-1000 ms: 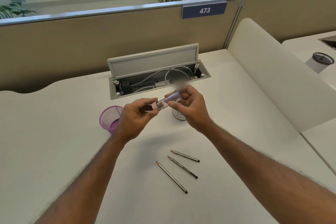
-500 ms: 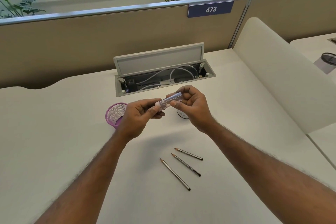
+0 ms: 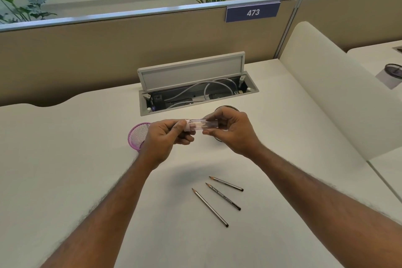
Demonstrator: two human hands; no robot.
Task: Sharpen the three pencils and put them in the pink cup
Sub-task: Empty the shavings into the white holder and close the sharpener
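Both hands hold a small clear plastic sharpener (image 3: 199,125) with a pale pink end, level above the desk. My left hand (image 3: 166,139) pinches its pink end and my right hand (image 3: 230,129) grips the clear tube. The pink mesh cup (image 3: 137,135) stands upright on the desk just left of my left hand, partly hidden by it. Three dark pencils lie loose on the desk nearer to me: the left pencil (image 3: 210,207), the middle pencil (image 3: 223,196) and the right pencil (image 3: 226,183), tips pointing up-left.
A dark-rimmed cup (image 3: 226,107) stands behind my right hand, mostly hidden. Beyond it an open cable tray (image 3: 198,93) with a raised lid is set in the white desk (image 3: 65,169). A white divider (image 3: 339,85) rises on the right.
The sharpener has turned from tilted to level between my hands, and both hands have shifted slightly. The pencils and the pink cup have not moved on the desk.
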